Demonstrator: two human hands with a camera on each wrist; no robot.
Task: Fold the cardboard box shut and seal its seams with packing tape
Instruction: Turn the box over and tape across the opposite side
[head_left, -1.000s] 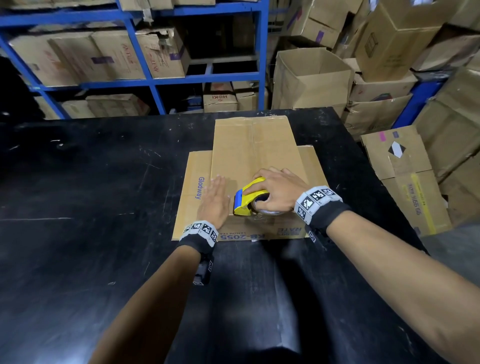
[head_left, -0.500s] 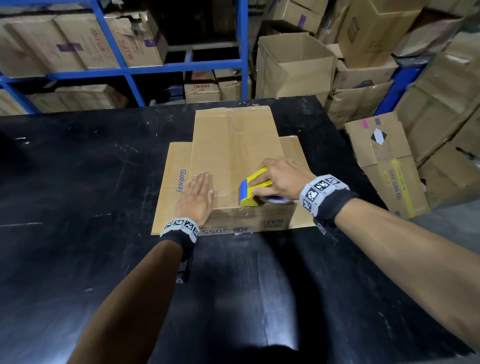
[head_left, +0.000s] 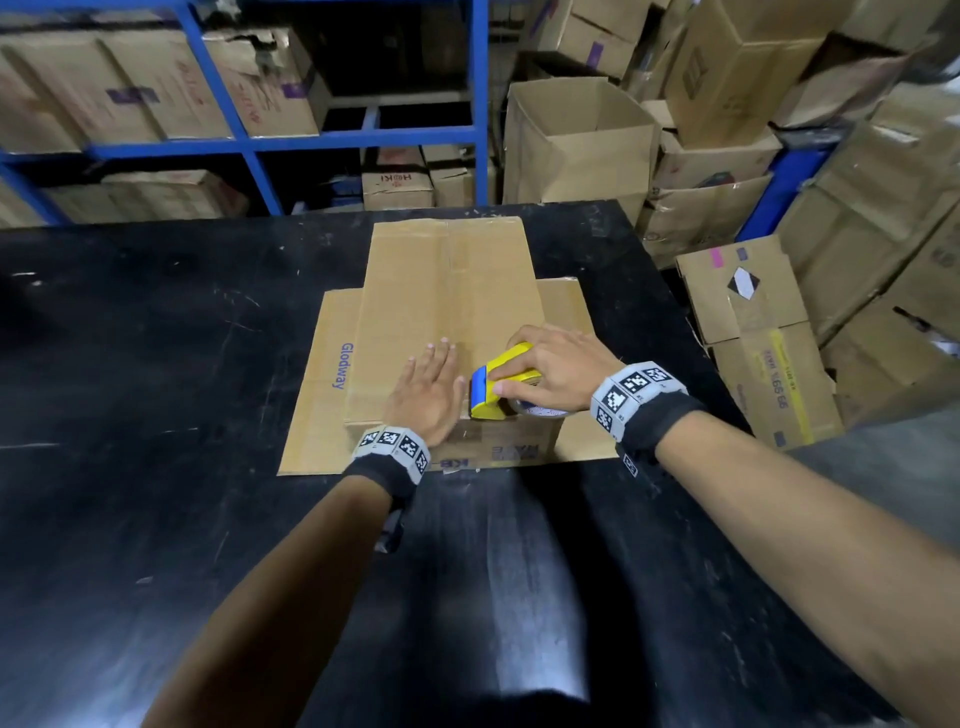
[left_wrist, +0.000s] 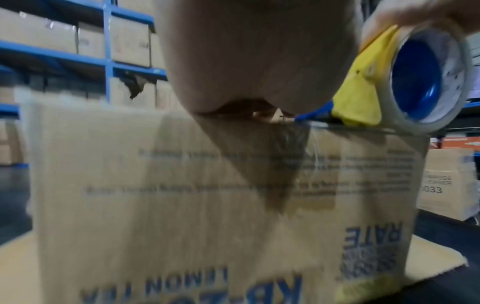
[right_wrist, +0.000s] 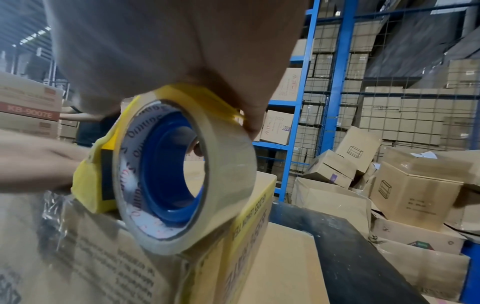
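Note:
A brown cardboard box (head_left: 447, 291) with its top flaps folded shut stands on a flat cardboard sheet (head_left: 317, 410) on the black table (head_left: 156, 364). My left hand (head_left: 431, 389) lies flat, fingers straight, on the box top near its front edge. My right hand (head_left: 550, 374) grips a yellow and blue tape dispenser (head_left: 498, 384) set on the box top just right of the left hand. The dispenser (right_wrist: 103, 185) carries a roll of clear tape (right_wrist: 187, 174), which rests at the box's front edge. The box's printed front face (left_wrist: 207, 195) fills the left wrist view, with the dispenser (left_wrist: 363, 88) above it.
Blue metal shelving (head_left: 249, 140) with stacked cartons stands behind the table. An open carton (head_left: 576, 140) and a heap of boxes (head_left: 753, 332) crowd the table's right side. Bare black tabletop lies left of the sheet and in front of it.
My left hand slid right along the box top and now lies against the dispenser. My right hand drew the dispenser slightly towards the front edge. The head view shifted.

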